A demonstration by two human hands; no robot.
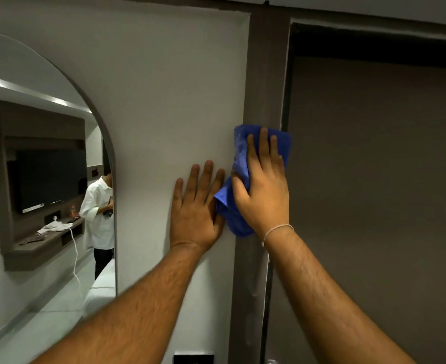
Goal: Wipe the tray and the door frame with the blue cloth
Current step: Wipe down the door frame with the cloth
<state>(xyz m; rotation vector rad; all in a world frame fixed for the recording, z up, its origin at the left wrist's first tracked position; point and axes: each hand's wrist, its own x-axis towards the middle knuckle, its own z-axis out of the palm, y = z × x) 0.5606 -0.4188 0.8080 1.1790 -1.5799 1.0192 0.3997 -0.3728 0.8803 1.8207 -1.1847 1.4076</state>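
Observation:
A brown door frame (265, 74) runs upright through the middle of the view, between a white wall and a brown door. My right hand (265, 187) lies flat on the blue cloth (240, 153) and presses it against the frame at mid height. The cloth hangs down past my palm to about wrist level. My left hand (198, 206) rests flat on the white wall just left of the frame, fingers spread and holding nothing, its edge touching the cloth. No tray is in view.
The brown door (374, 179) fills the right side. An arched mirror (46, 179) hangs on the wall at left and reflects a room with a dark screen, a shelf and a person in a white shirt. A dark switch plate (193, 358) sits at the bottom edge.

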